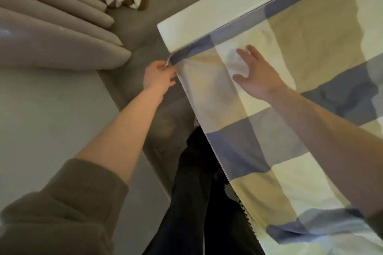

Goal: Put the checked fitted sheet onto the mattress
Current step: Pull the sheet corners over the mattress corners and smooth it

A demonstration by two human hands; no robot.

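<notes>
Pinching checked sheet (300,37), left grip (159,74), right grip (256,74) flat atop, white mattress (217,4), grey floor (145,25)

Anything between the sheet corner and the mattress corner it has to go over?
Nothing visible. Left hand pinches the checked fitted sheet at its hem, beside the bare mattress corner; right hand lies flat on it.

The mattress (207,10) fills the right of the frame, the sheet (310,47) (checked) spread over it, its white upper-left edge showing.
</notes>
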